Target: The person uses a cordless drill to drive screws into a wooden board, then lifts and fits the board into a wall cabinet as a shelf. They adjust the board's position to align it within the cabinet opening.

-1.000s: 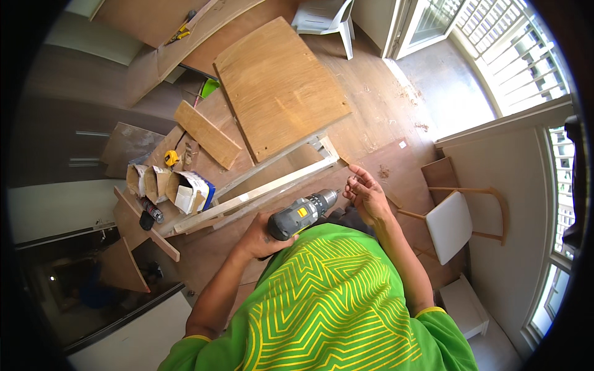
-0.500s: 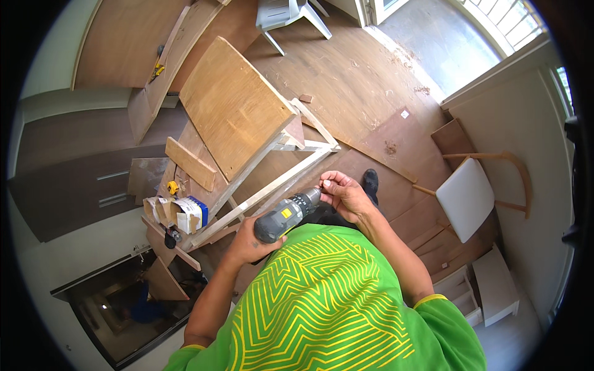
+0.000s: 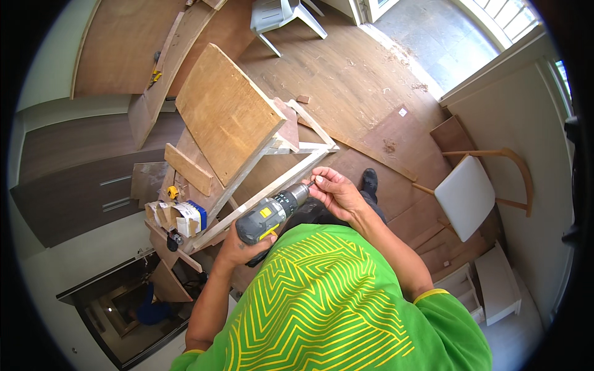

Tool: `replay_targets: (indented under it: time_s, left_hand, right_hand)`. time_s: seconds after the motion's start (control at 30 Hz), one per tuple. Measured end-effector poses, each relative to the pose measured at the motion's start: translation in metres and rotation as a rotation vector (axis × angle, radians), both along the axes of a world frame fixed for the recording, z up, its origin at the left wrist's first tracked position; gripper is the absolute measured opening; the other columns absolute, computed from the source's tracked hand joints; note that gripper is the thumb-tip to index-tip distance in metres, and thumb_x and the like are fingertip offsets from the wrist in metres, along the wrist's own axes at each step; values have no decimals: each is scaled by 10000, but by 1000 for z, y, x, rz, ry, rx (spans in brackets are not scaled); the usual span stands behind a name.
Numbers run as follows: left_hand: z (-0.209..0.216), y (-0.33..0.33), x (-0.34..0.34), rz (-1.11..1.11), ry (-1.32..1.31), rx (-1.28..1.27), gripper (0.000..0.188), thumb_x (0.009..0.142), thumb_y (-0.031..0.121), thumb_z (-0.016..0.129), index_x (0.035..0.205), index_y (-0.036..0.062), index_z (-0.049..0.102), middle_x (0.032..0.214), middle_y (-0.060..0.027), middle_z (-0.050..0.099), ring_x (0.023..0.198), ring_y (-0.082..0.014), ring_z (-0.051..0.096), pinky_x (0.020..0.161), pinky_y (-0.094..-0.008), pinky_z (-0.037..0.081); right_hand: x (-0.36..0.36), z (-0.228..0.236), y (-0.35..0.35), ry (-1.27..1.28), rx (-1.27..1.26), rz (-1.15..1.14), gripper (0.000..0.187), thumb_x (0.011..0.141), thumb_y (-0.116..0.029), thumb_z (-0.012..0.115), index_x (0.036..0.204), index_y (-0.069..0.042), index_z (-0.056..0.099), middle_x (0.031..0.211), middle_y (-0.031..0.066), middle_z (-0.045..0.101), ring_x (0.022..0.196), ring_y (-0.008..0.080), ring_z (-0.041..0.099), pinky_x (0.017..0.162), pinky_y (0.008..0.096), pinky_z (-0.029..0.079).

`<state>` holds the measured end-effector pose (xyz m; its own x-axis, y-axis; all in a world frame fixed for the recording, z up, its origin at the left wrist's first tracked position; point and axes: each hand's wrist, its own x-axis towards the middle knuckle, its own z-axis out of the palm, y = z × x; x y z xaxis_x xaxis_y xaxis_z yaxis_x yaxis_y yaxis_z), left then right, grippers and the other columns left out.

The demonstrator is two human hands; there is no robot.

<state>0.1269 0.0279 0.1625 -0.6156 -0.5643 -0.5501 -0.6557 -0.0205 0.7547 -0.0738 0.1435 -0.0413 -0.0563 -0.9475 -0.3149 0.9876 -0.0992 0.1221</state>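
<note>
My left hand (image 3: 234, 248) is wrapped round the handle of a grey and black cordless drill (image 3: 261, 221) with yellow marks. The drill lies across in front of my body, its chuck (image 3: 299, 193) pointing up and to the right. At the chuck's tip, the fingers of my right hand (image 3: 339, 196) pinch a thin dark drill bit (image 3: 312, 182). Just beyond the drill is a wooden workbench frame (image 3: 272, 195) of pale bars, with a thick plywood board (image 3: 232, 117) lying on it.
On the bench's left end are a cardboard box (image 3: 189, 217), a yellow tape measure (image 3: 172, 192) and a wooden strip (image 3: 187, 169). A white-seated wooden chair (image 3: 464, 196) stands at right, a grey plastic chair (image 3: 275, 15) at the back. Wood shavings (image 3: 390, 146) and a panel (image 3: 402, 133) lie on the floor.
Both my hands and the drill have shifted a little to the left. The right fingers are still at the chuck, and more of the bit shows.
</note>
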Motion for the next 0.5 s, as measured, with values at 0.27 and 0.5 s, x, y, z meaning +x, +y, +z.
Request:
replay_targets:
  time_s: [0.27, 0.5]
  left_hand:
    - [14, -9, -9, -48, -54, -141, 258, 831, 74, 799, 1057, 4, 697, 901, -45, 730, 822, -119, 682, 758, -304, 547]
    - [23, -54, -8, 193, 12, -19, 278, 858, -9, 742, 1109, -1, 624, 830, -36, 657, 592, -89, 589, 558, -270, 498]
  right_hand:
    - [6, 10, -39, -142, -16, 14, 222, 1004, 13, 614, 1223, 21, 587, 1117, 142, 685, 1145, 317, 697, 944, 357, 643]
    - [41, 23, -113, -271, 47, -169, 112, 998, -3, 632, 1105, 6, 600, 1097, 136, 694, 1127, 297, 705, 935, 366, 637]
